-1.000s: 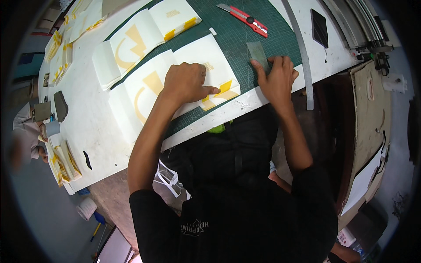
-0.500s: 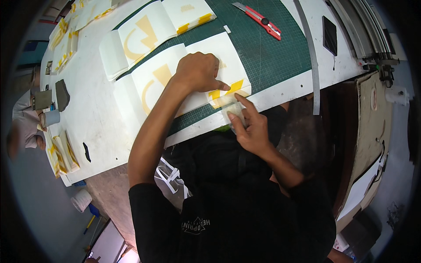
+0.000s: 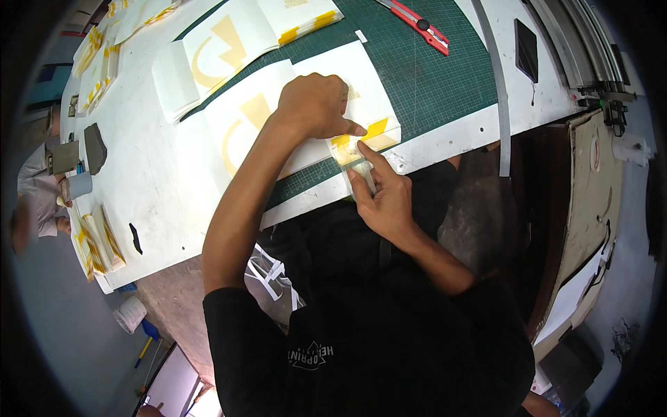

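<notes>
1. The broad white table (image 3: 163,191), scuffed at its front edge, fills the upper half of the frame; grey floor (image 3: 76,326) shows lower left
2. A black cloth T-shirt (image 3: 403,333) bears upside-down white lettering and an outlined emblem, lower centre
3. The dark green gridded cutting mat (image 3: 441,90) lies under the sheets, upper centre
4. The white folded paper sheet with tan shapes and a yellow-striped edge (image 3: 340,61) lies in the upper centre, its small tan lettering half hidden and too small to read; a matching sheet (image 3: 267,28) lies above
5. The left hand (image 3: 316,108) presses on the nearer sheet, fingers curled, thumb on the striped edge; whether anything is beneath the fingers I cannot tell
6. The right hand (image 3: 382,194), at the mat's right a second ago, is now at frame centre, thumb and fingers pinching the clear piece
7. A red-handled cutter (image 3: 424,26) lies upper right
8. The small clear rectangular plastic piece (image 3: 361,168) now meets the sheet's striped edge
</notes>
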Demonstrator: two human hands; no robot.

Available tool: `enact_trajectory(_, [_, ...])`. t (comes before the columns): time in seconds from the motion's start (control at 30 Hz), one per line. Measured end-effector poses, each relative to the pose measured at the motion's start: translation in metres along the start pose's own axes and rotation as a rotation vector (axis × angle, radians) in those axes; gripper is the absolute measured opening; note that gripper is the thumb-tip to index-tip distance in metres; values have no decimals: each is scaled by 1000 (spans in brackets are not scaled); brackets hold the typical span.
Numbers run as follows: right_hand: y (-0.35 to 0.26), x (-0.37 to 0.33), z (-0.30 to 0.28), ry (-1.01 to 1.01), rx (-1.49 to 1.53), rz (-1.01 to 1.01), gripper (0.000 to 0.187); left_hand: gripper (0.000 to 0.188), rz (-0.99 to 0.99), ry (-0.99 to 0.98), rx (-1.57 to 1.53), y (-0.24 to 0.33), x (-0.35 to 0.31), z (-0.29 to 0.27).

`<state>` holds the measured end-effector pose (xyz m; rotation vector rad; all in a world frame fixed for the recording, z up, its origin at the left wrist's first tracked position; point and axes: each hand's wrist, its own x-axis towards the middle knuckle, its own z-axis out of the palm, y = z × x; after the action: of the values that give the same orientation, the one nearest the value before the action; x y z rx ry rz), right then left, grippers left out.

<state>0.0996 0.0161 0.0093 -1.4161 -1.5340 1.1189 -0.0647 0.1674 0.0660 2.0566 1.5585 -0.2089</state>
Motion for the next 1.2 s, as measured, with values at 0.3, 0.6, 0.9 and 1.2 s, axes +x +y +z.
enact_trajectory(0.3, [1,1,-6,18,-7,79,49,53,2,8,28,3,-1,-2])
enact_trajectory(0.6, [30,29,-77,191,-102,86,49,53,-45,-8,7,8,-4,-2])
enact_trajectory(0.9, [22,59,-88,233,-172,-113,41,52,4,-30,-49,0,-4,-4])
enact_trajectory(1.2, [26,114,-108,371,-824,-340,39,30,154,409,-167,18,-56,54])
